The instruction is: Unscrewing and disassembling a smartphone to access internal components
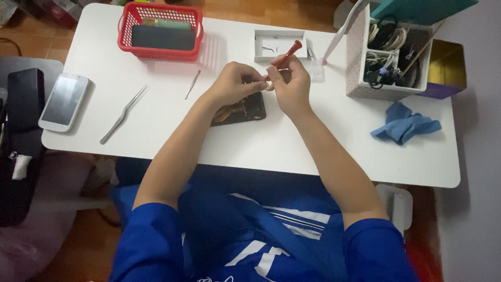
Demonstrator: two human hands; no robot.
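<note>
Right hand (291,83) fingers closed round a red-handled screwdriver (288,54), its long axis slanting up and away; left hand (235,81) fingers pinched at its lower tip; both above a dark opened device (241,110) on the white counter (313,141).

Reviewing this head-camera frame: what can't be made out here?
- Tip of the red-handled screwdriver: hidden between the fingers of the left hand and right hand.
- Dark opened device on the white table: partly covered by the left hand and wrist.
- Contents of the small white tray: too small to identify.
- Contents of the red plastic basket: partly hidden by its walls.
</note>
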